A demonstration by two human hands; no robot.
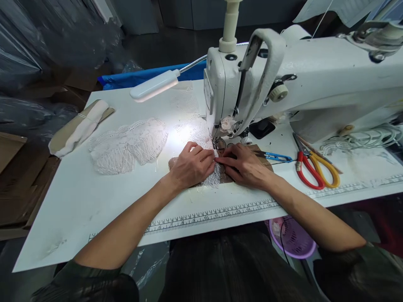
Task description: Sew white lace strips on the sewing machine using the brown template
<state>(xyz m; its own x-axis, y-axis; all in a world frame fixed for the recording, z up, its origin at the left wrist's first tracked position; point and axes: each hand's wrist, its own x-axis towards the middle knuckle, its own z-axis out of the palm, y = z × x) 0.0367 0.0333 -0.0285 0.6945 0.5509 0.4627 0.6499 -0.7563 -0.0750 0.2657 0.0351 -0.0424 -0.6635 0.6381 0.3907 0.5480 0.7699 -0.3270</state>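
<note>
Touching lace (213, 179) w/ L fingers (201, 154), R fingers (227, 161)

A ruler scale (206, 217) printed along the front edge of the white worktop (75, 201), lower centre of the frame, reads 6 through 16, left to right; its markings at the right are too small to read.

From my station I see both bare forearms reaching forward and converging. The left hand (194, 164) is palm-down with fingers bent; the right hand (244, 164) mirrors it close by, index finger extended toward the left.
</note>
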